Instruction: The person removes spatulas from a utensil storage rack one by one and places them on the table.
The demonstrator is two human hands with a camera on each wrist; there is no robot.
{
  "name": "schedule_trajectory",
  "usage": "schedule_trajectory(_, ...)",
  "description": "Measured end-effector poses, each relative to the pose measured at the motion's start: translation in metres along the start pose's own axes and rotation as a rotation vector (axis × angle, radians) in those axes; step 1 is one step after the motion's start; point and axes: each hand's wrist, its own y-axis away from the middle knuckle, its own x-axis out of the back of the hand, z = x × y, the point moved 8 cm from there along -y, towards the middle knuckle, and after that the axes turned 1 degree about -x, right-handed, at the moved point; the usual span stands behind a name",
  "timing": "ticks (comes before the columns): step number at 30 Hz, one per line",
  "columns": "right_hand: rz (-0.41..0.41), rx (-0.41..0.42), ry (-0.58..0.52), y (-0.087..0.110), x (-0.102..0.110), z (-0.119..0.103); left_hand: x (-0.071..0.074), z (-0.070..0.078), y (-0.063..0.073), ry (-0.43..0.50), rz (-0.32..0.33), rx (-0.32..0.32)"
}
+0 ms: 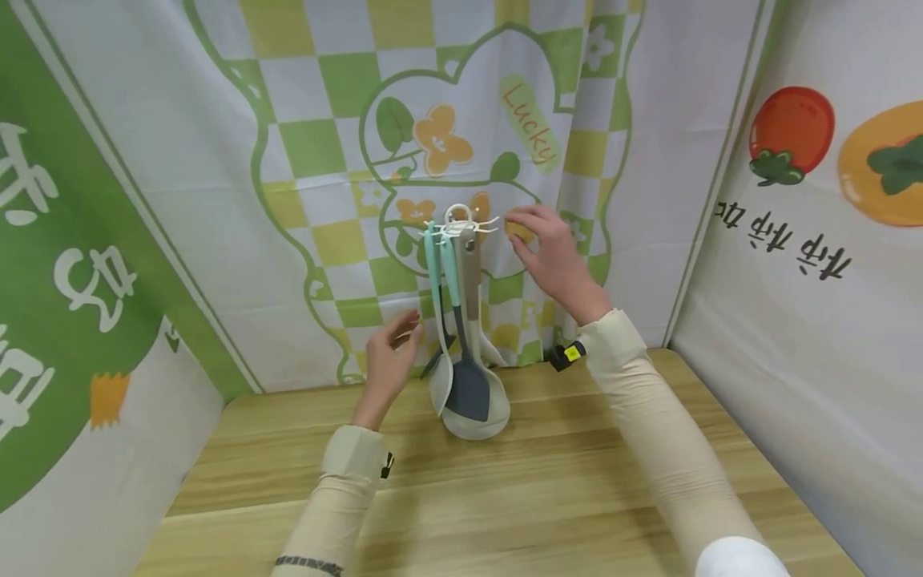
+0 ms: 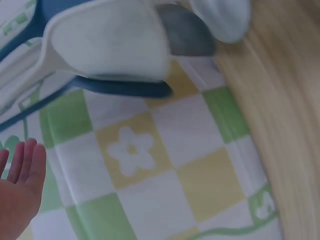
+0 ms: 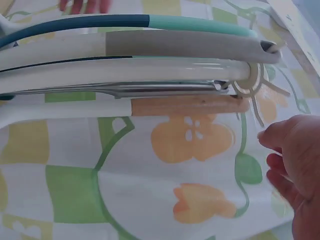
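A white utensil rack [image 1: 460, 227] with curved hooks and a top ring stands before the curtain. Several kitchen utensils hang from it, among them a dark turner [image 1: 469, 390] with a mint handle and a large pale ladle [image 1: 476, 425]. My left hand [image 1: 389, 361] hovers just left of the utensil heads, its fingers loosely bent and holding nothing. Beside the hooks, on the right, my right hand [image 1: 551, 252] has its thumb and fingers apart. In the right wrist view, a gap separates its fingertips [image 3: 265, 137] from the rack's hooks.
A wooden table [image 1: 461, 497] lies under the utensils. Behind them hangs a checkered curtain [image 1: 310, 148] in green, yellow and white. A white printed wall [image 1: 793, 320] rises on the right, and a green and white one [image 1: 65, 240] on the left.
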Motion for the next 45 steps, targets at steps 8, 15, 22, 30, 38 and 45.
schedule_trajectory(8, -0.063, 0.145, 0.053, -0.017, -0.024, -0.020, -0.009, 0.012, -0.007, 0.090, 0.051, -0.028)
schedule_trajectory(15, -0.112, 0.146, 0.103, -0.020, -0.033, -0.018, -0.020, 0.014, -0.011, 0.117, 0.048, -0.030)
schedule_trajectory(22, -0.100, 0.156, 0.112, -0.021, -0.032, -0.018, -0.026, 0.014, -0.012, 0.120, 0.080, -0.045)
schedule_trajectory(30, -0.081, 0.158, 0.120, -0.024, -0.031, -0.022, -0.029, 0.017, -0.012, 0.072, 0.094, -0.080)
schedule_trajectory(38, -0.111, 0.107, 0.153, -0.027, -0.030, -0.025, -0.028, 0.022, -0.010, 0.054, 0.097, -0.109)
schedule_trajectory(45, -0.170, 0.038, 0.189, -0.030, -0.029, -0.026, -0.029, 0.026, -0.011, 0.030, 0.105, -0.122)
